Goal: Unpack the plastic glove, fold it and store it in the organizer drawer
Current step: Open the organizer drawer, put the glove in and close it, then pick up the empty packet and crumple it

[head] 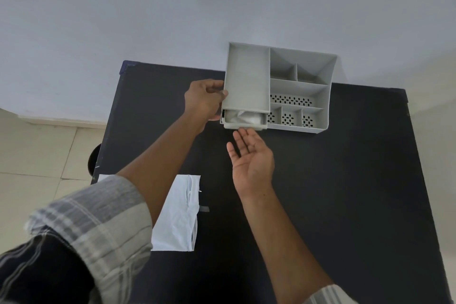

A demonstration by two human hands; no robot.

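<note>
A grey plastic organizer [299, 86] stands at the far edge of the black table [345, 180]. Its drawer [243, 126] at the lower left sticks out a little, and a folded clear plastic glove [244, 117] lies inside it. My left hand [204, 100] grips the organizer's left side wall. Palm up and fingers apart, my right hand [251, 158] hovers just in front of the drawer with its fingertips close to the drawer front, holding nothing. A white plastic packet [179, 215] lies flat on the table near me, partly under my left forearm.
The organizer has several top compartments, some with perforated bottoms. A pale wall rises right behind the table. Tiled floor lies to the left, with a dark round object [93, 159] beside the table's left edge.
</note>
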